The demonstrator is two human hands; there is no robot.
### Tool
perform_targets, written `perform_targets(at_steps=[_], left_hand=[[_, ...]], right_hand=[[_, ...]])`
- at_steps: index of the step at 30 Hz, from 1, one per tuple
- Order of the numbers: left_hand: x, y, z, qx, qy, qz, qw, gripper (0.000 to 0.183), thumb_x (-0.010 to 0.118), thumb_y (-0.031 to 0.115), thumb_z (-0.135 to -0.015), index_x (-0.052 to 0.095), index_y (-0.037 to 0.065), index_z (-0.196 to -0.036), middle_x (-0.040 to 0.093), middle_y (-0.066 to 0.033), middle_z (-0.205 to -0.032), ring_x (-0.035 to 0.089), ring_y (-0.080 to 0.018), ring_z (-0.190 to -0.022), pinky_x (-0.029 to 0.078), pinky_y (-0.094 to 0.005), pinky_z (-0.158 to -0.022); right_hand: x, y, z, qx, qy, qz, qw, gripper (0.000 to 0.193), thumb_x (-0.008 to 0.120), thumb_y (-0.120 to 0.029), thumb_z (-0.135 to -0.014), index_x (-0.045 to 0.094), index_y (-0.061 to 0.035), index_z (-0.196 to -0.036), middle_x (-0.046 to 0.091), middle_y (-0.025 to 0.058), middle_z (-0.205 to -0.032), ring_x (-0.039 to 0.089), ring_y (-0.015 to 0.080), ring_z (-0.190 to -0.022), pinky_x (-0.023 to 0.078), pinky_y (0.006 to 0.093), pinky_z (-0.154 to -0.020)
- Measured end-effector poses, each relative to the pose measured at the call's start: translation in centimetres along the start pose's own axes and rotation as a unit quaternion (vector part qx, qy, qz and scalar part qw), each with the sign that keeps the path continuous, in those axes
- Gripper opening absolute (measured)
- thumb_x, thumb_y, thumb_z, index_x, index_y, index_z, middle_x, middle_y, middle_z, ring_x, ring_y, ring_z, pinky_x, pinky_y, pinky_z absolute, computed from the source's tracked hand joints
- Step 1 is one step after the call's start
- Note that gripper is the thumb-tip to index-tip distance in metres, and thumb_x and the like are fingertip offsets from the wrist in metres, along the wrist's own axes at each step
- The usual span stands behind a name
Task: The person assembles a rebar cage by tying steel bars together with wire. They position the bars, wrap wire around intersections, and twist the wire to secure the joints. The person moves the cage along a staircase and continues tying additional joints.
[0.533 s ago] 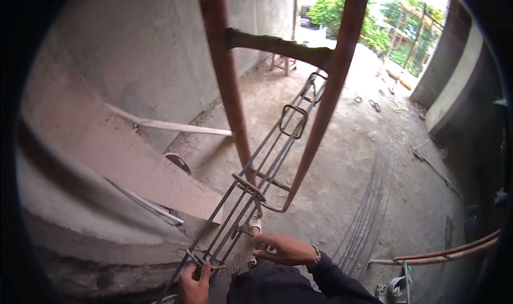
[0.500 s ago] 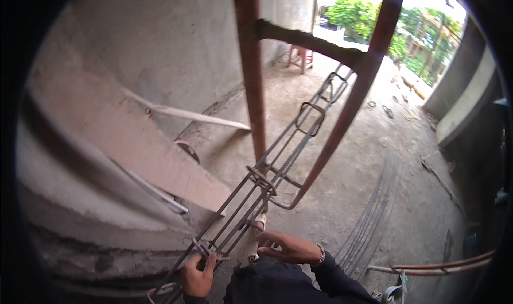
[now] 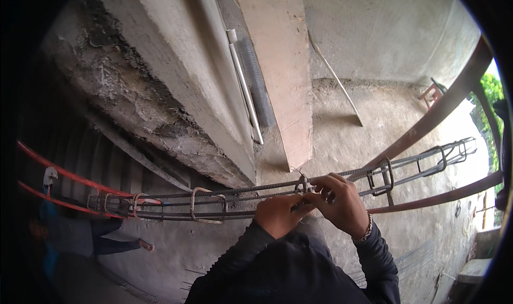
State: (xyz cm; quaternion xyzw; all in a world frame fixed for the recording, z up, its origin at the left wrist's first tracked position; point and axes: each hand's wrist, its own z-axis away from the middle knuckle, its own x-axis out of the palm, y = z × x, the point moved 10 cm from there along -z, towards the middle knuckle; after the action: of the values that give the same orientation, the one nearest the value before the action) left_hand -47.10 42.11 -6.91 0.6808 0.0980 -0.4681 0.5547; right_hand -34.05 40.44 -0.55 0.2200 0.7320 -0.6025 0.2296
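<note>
A long cage of steel reinforcing bars (image 3: pixel 248 187), held together by squared stirrups, runs across in front of me. Both hands meet at a stirrup (image 3: pixel 304 185) near its middle. My left hand (image 3: pixel 278 217) is closed against the near bars, its thumb side turned to the other hand. My right hand (image 3: pixel 342 203) has its fingers bent in a pinch over the same joint, with a bracelet (image 3: pixel 365 232) at the wrist. A thin, bent wire end (image 3: pixel 297 171) sticks up beside the stirrup. What the fingertips grip is hidden.
Red metal frames (image 3: pixel 69 174) (image 3: pixel 435 194) carry the cage at both ends. Beyond it are a rough concrete ledge (image 3: pixel 160 111), a leaning board (image 3: pixel 278 63) and a white pipe (image 3: pixel 246 90). Another person's leg (image 3: pixel 118 242) shows at lower left, near the left frame.
The view has swung left along the cage, bringing the ledge and another person into sight. My right hand, apart from the bars before, has come to the stirrup next to my left hand.
</note>
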Motion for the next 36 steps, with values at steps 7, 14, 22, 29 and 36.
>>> perform_targets(at_steps=[7, 14, 22, 29, 36], left_hand=[[1.3, -1.3, 0.4, 0.020, 0.028, 0.046, 0.998, 0.033, 0.067, 0.045, -0.090, 0.070, 0.017, -0.107, 0.072, -0.0135, -0.089, 0.070, -0.0361, -0.086, 0.054, -0.0491, -0.072], [1.6, -1.6, -0.3, 0.015, 0.030, 0.042, 0.999, 0.042, 0.074, 0.051, -0.083, 0.069, 0.010, -0.086, 0.069, -0.0145, -0.082, 0.069, -0.0378, -0.078, 0.053, -0.0496, -0.066], [1.6, -0.6, -1.0, 0.016, -0.037, 0.050, 0.998, 0.055, 0.072, 0.060, -0.084, 0.073, 0.005, -0.088, 0.071, -0.0162, -0.078, 0.066, -0.0322, -0.071, 0.051, -0.0439, -0.066], [0.9, -1.6, -1.4, -0.006, 0.005, 0.033, 0.999, 0.050, 0.080, 0.052, -0.071, 0.073, 0.003, -0.079, 0.071, -0.0189, -0.079, 0.071, -0.0390, -0.080, 0.056, -0.0467, -0.069], [3.2, -2.8, -3.4, 0.008, -0.057, 0.068, 0.996, 0.054, 0.077, 0.061, -0.078, 0.072, 0.008, -0.085, 0.070, -0.0136, -0.078, 0.068, -0.0312, -0.076, 0.053, -0.0431, -0.067]], right_hand=[[2.0, -0.4, -1.0, -0.003, -0.030, 0.000, 1.000, 0.012, 0.076, -0.009, -0.082, 0.071, 0.0015, -0.080, 0.067, 0.0121, -0.072, 0.062, 0.0210, -0.060, 0.046, 0.0336, -0.056], [3.5, 1.6, -1.6, 0.072, -0.066, -0.098, 0.990, 0.019, 0.066, -0.015, -0.099, 0.069, 0.0038, -0.094, 0.072, 0.0075, -0.076, 0.064, 0.0123, -0.067, 0.051, 0.0286, -0.064], [4.2, 2.4, -3.1, 0.018, -0.092, -0.066, 0.993, 0.022, 0.065, -0.014, -0.099, 0.068, 0.0030, -0.086, 0.070, 0.0072, -0.071, 0.061, 0.0129, -0.062, 0.048, 0.0289, -0.061], [4.2, 3.9, -2.7, 0.056, -0.062, -0.116, 0.990, 0.019, 0.068, -0.013, -0.097, 0.067, 0.0031, -0.086, 0.069, 0.0078, -0.073, 0.060, 0.0134, -0.064, 0.048, 0.0290, -0.062], [-0.1, 0.7, 5.7, -0.086, 0.166, -0.045, 0.981, 0.024, 0.069, -0.012, -0.097, 0.059, -0.0013, -0.079, 0.055, 0.0037, -0.065, 0.048, 0.0125, -0.057, 0.039, 0.0283, -0.055]])
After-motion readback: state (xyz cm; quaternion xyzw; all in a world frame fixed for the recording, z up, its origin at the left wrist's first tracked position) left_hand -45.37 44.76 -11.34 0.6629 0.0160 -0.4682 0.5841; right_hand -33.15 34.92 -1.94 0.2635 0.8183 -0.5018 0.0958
